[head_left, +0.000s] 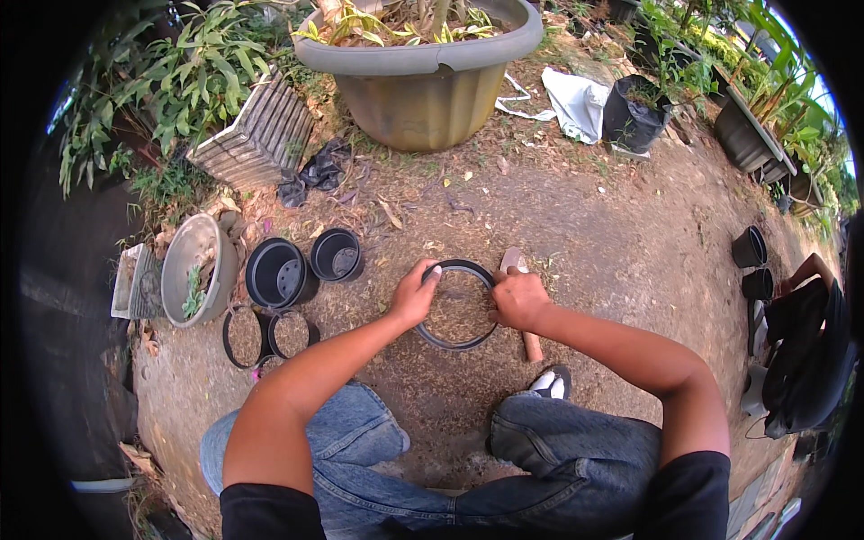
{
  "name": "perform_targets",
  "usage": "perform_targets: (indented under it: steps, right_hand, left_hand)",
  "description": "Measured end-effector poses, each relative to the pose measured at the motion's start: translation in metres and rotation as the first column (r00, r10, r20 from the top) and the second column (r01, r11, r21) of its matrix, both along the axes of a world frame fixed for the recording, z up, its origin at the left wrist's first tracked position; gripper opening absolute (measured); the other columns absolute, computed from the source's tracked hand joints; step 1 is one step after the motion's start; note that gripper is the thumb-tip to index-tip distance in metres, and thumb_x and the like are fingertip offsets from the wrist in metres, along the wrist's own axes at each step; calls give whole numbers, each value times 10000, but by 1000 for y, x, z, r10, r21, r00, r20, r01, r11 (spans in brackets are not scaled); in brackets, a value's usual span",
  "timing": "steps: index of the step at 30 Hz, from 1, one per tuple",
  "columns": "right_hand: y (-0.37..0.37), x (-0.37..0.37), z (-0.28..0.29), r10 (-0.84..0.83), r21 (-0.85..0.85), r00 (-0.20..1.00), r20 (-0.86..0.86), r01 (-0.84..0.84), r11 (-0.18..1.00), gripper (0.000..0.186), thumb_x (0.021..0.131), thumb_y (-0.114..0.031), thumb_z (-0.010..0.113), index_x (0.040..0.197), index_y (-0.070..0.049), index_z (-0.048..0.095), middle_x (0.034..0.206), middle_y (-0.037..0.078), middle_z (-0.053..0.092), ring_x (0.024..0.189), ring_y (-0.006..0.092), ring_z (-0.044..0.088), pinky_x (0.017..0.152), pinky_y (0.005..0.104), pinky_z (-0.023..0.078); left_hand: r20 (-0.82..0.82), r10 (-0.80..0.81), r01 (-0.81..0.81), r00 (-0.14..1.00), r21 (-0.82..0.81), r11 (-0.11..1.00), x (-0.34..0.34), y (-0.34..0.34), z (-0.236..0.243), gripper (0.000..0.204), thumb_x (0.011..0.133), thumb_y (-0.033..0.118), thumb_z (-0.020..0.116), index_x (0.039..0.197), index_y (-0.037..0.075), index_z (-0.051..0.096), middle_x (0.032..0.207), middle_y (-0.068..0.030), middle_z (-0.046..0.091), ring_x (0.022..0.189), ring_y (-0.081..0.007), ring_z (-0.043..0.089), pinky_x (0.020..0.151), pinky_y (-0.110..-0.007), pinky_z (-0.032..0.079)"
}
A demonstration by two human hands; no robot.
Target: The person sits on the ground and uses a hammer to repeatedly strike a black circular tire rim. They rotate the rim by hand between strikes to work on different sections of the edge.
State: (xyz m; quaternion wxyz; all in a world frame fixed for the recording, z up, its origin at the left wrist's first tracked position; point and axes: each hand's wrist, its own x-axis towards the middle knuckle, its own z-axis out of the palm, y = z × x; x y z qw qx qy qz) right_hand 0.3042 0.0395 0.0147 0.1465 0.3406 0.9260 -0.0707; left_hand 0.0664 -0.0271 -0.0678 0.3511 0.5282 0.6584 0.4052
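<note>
Step in hand: by the look of the hold, you are steadying or setting the black pot (459, 346) with both hands. The pot is in front of you, centred between your arms, its round mouth facing up. You cannot confirm from this view whether its base touches the ground (576, 243), or whether the brown matter inside is fill or ground seen through.

Left hand (415, 297): pinches the left side of the rim, thumb on top. Right hand (519, 300): fingers curl closed at the right side of the rim; its thumb contact is not clear.

Caution: the tool (533, 347) lies just beside the pot, partly hidden beneath your right hand. Contact between that hand and the tool cannot be judged.

Next move: it calls for equal pressure from both hands and a level rim; uneven force could tilt the pot. Before shifting it to the right, clear the tool. Leftward, allow room for the small pot (358, 261) and the wide pot (263, 266).
</note>
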Motion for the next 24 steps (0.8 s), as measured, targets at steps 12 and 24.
perform_targets:
  steps: [12, 24]
  right_hand:
    - [-16, -11, -17, 148, -125, 920, -363, -205, 971, 163, 881, -213, 689, 993, -118, 761, 1068, 125, 727, 1021, 307, 732, 850, 448, 603]
    - [11, 6, -14, 268, 108, 877, -398, -245, 963, 199, 879, -164, 677, 1069, -144, 735, 1025, 60, 698, 996, 271, 712, 792, 415, 606]
  left_hand:
    - [-67, 28, -30, 997, -28, 999, 3, -3, 8, 336, 1101, 370, 551, 1261, 81, 610, 1014, -171, 702, 957, -315, 678, 863, -425, 505]
    - [-78, 45, -49, 996, -60, 997, 2, 2, 4, 297, 1091, 333, 571, 1233, 77, 625, 1004, -184, 704, 942, -353, 680, 846, -447, 507]
